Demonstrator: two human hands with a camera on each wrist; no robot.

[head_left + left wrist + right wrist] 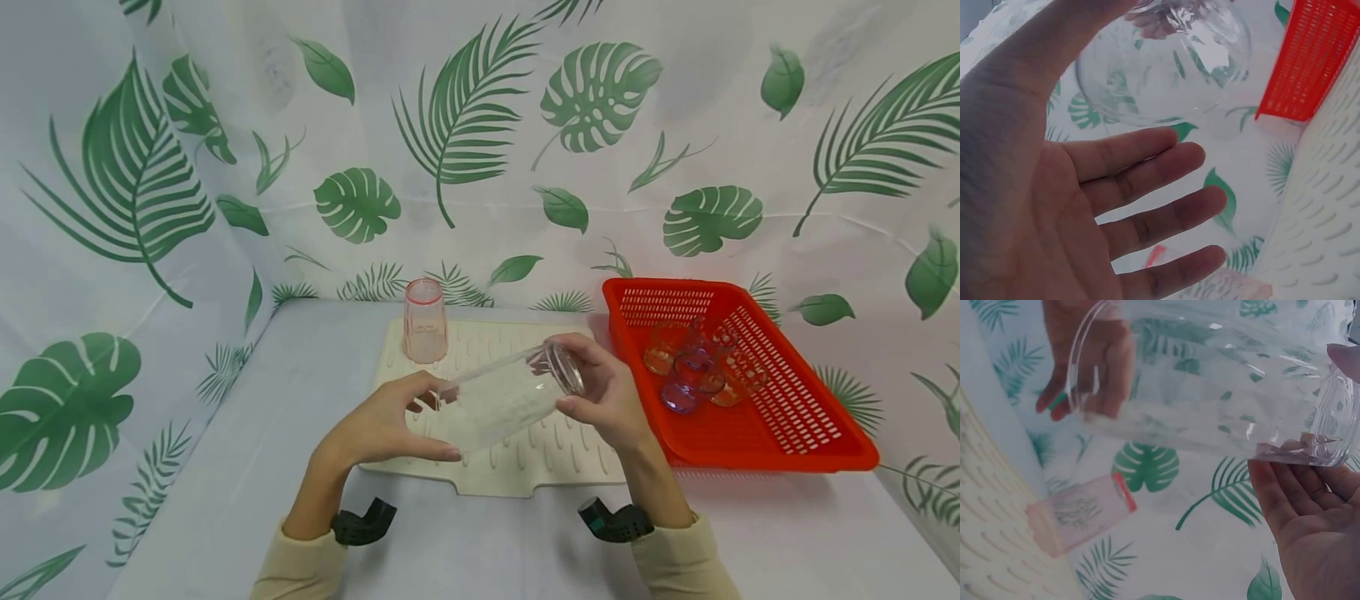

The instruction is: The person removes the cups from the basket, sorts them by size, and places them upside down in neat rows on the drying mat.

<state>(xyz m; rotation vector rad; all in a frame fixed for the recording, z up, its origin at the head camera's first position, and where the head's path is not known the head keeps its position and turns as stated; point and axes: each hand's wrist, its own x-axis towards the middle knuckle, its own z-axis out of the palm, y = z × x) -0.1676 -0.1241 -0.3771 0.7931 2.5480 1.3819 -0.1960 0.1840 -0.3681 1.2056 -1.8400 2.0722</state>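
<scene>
Clear glass vessel point(502, 396): one, tilted, held above the mat, right end higher.
Right hand point(611, 392): one, thumb and fingers clasping the vessel's right end.
Left hand point(382, 421): one, fingers extended and slightly spread about the vessel's left end; contact cannot be told.
Pink tumbler point(425, 325): one, upright, on the mat's far left.
Cream mat point(495, 482): one, ridged.
Red basket point(765, 460): one, right of the mat.
Coloured glassware point(681, 396): at least three pieces inside the basket, overlapping; exact count unclear.
</scene>
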